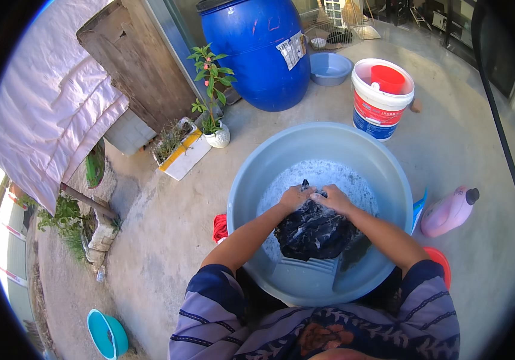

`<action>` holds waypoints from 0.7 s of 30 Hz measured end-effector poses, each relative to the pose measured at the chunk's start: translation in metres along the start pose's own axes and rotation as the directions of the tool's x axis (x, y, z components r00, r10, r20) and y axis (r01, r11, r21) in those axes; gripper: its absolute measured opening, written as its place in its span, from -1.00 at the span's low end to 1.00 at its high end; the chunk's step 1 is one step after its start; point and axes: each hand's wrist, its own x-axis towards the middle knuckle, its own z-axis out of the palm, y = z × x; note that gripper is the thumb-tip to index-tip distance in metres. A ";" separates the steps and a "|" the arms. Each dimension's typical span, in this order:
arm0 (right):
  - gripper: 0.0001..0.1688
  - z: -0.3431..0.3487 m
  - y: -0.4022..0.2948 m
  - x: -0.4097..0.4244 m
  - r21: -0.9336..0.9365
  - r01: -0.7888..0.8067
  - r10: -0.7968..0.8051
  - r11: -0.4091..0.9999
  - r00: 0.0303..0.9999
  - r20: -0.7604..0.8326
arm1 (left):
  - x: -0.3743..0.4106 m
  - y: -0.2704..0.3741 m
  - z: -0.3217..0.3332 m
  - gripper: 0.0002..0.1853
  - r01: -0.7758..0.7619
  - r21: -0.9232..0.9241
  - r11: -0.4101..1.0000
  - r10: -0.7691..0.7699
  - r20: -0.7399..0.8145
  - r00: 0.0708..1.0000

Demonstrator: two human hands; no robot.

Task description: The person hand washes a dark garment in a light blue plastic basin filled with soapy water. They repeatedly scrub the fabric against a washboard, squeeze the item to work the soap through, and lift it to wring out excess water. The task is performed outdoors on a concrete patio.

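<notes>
A large blue-grey plastic basin stands before me with sudsy water in it. Wet dark cloth lies bunched over a ribbed washboard at the basin's near side. My left hand grips the far end of the cloth. Close beside it, my right hand is closed on the same cloth, the fingers of both hands nearly touching. Part of the cloth's lower right side trails in the water.
Right of the basin are a pink bottle and a red container. Beyond it stand a white bucket, a blue barrel and a small basin. Red cloth touches its left side; a potted plant and turquoise tub are farther left.
</notes>
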 end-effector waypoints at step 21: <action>-0.39 -0.033 -0.074 -0.109 -0.113 0.412 -0.424 0.904 0.897 -0.125 | -0.141 0.046 -0.012 -0.59 -0.731 0.102 0.675 0.738 -0.083 0.670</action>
